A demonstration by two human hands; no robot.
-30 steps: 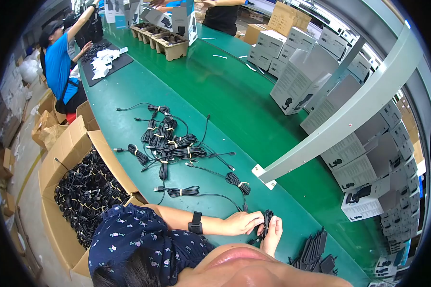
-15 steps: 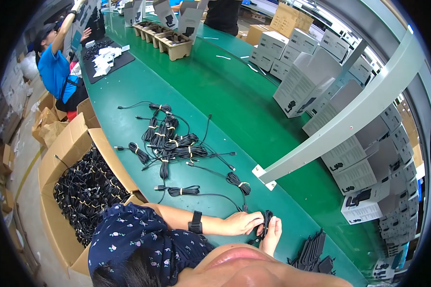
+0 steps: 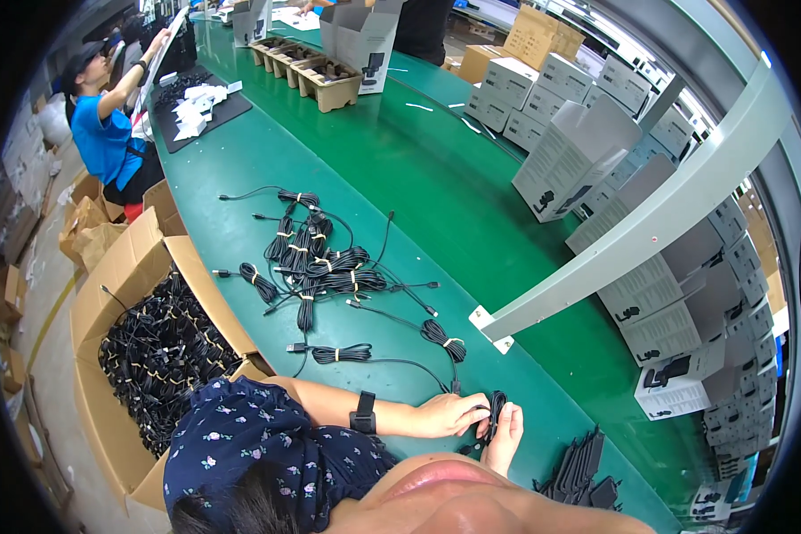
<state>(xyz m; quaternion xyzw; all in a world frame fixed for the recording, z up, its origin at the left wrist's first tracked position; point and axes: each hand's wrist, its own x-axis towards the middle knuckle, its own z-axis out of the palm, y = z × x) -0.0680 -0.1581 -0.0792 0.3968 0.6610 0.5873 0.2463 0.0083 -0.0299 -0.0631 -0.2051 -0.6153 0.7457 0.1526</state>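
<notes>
Near the lower edge, my left hand and my right hand meet over the green worktop. Between them is a coiled black cable, pinched by the fingers of both hands. Just beyond my left hand lie two more tied cables, one bundled flat and one coiled, their ends trailing toward my hands. Farther off is a pile of black cables, each bound with a pale band. Several flat black pieces sit to the right of my right hand.
An open carton full of black cables stands at my left. A grey metal post is fixed to the worktop. White printed boxes line the right side. Far left, a co-worker in blue stands beside a dark mat.
My hands and the cable stay nearly where they were. The co-worker has lowered their arms and now holds a pale sheet-like thing. At the far end, the open white boxes have shifted.
</notes>
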